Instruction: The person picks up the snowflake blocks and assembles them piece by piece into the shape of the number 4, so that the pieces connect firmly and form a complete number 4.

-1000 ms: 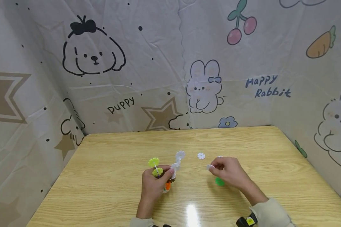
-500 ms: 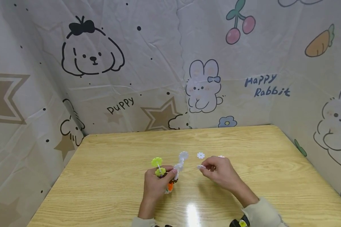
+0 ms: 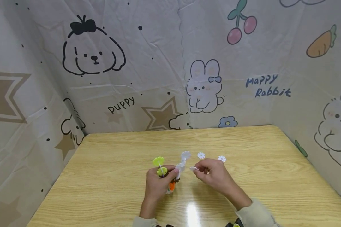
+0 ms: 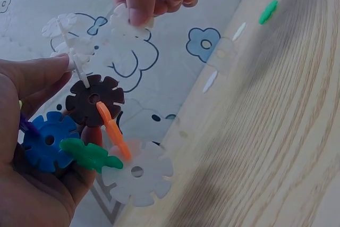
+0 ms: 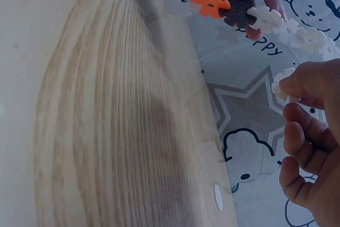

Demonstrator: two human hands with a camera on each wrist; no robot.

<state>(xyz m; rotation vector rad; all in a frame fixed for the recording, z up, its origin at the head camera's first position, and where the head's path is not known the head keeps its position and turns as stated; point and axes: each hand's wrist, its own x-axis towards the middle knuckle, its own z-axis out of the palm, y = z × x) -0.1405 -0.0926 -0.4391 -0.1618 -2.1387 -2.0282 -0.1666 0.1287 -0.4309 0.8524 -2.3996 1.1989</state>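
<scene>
My left hand (image 3: 157, 187) grips a chain of slotted, flower-shaped interlocking plastic discs. In the left wrist view the chain shows a brown disc (image 4: 79, 107), an orange disc (image 4: 110, 128), a large white disc (image 4: 154, 187), a green disc (image 4: 87, 155) and a blue disc (image 4: 37, 150). Linked white discs (image 3: 185, 155) rise from its right side, and yellow-green discs (image 3: 158, 160) stand out on the left. Between thumb and forefinger, my right hand (image 3: 216, 175) pinches a single white disc (image 3: 193, 168), held just right of the chain and apart from it.
Two loose white discs lie on the wooden table (image 3: 116, 151): one disc (image 3: 201, 155) beyond the hands, another disc (image 3: 222, 158) behind the right hand. A loose green disc (image 4: 269, 12) shows in the left wrist view. Printed cloth (image 3: 159, 63) hangs around the table.
My right hand has moved left with the white disc, closer to the chain. The left hand has shifted slightly right. One white table disc is uncovered; the loose green one is hidden in the head view.
</scene>
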